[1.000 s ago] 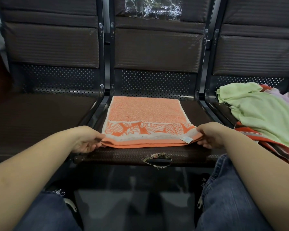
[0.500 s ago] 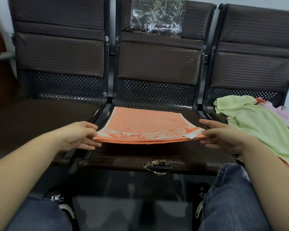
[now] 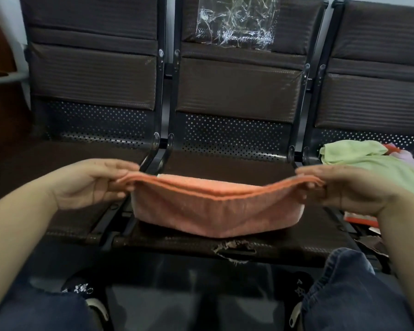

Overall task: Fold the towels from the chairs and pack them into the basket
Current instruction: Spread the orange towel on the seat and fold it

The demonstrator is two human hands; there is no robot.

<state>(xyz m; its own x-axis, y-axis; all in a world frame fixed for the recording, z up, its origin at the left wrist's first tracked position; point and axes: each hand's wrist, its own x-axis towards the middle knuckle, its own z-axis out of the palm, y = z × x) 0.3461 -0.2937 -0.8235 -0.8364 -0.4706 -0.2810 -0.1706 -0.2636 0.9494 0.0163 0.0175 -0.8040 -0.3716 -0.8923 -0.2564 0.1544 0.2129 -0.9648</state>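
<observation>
One orange towel (image 3: 215,211) held above the middle chair seat (image 3: 225,163), long axis left to right, ends pinched by left hand (image 3: 91,185) and right hand (image 3: 349,187), three chairs seen, perhaps several cloths (image 3: 378,168) heaped at right.

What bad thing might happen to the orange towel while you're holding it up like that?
The orange towel is only pinched at its two ends by the left hand and the right hand, and its middle sags, so the folded layers may slip apart. Its lower edge hangs close to the torn front edge of the seat and might snag there. No basket is in view, so the carry may be awkward.
</observation>
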